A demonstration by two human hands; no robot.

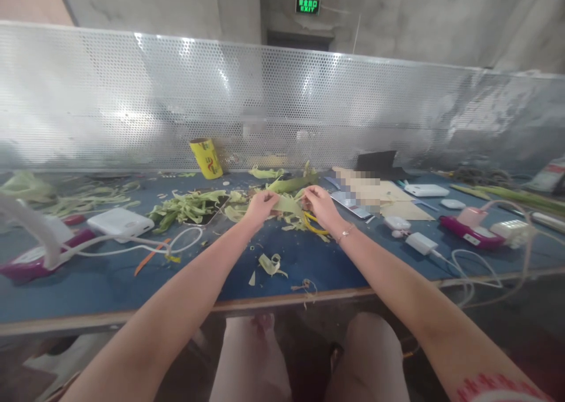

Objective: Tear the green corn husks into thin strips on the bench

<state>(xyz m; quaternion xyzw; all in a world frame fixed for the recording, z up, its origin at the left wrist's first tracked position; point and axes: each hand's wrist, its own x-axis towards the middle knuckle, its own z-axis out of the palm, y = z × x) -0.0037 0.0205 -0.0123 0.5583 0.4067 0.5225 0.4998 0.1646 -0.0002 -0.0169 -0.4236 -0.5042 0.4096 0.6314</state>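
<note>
Between my two hands stretches a pale green corn husk strip [289,206], above the middle of the blue table. My left hand [261,206] pinches its left end, fingers closed. At the other end, my right hand [318,205] has thumb and forefinger together on the husk. A yellow curved loop [314,224] lies right under my right hand; its kind is not clear. Just behind the hands rests a larger green husk piece [293,183]. A heap of shredded husks [194,206] lies left of my left hand. Curled scraps [271,265] are nearer the front edge.
A yellow tube [206,158] leans by the perforated metal screen [247,96]. White power banks [120,223], purple power strips [470,232] and looping cables flank both sides. A phone [351,205] and paper sheets [388,191] lie right of my hands. An orange strip [150,257] is at left.
</note>
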